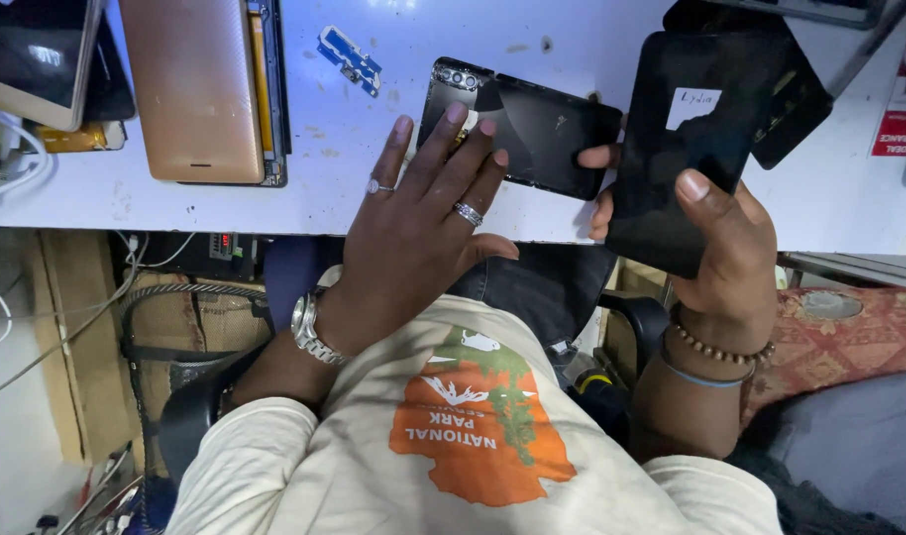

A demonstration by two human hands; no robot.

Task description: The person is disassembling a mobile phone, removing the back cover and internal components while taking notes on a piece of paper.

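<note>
**Two hands, two dark phones**

Closest of all is a cream shirt [473, 466] with an orange and green picture on the front. It looks soft and a bit wrinkled.

Above it, the left hand [413, 228] lies flat with its fingers spread wide. It grips nothing. Its fingertips rest on a black phone [537, 129] that lies back-up on the white table [324, 188]. That phone is smooth and shiny, with round camera holes at one corner. Two silver rings sit on the fingers, and a shiny metal watch [309, 327] wraps the wrist.

The right hand [715, 248] is curled around a dark flat phone [695, 139], thumb on the front and fingers behind. It holds this one up just over the table edge, right beside the black phone. A small white sticker [692, 104] with torn edges sits near the top of it. A brown bead bracelet [720, 347] circles that wrist.

Farther back on the table lies a gold phone [195, 84], smooth with round corners. Near it is a little blue part [350, 57]. A red and white label [897, 124] sits at the far right edge.
</note>
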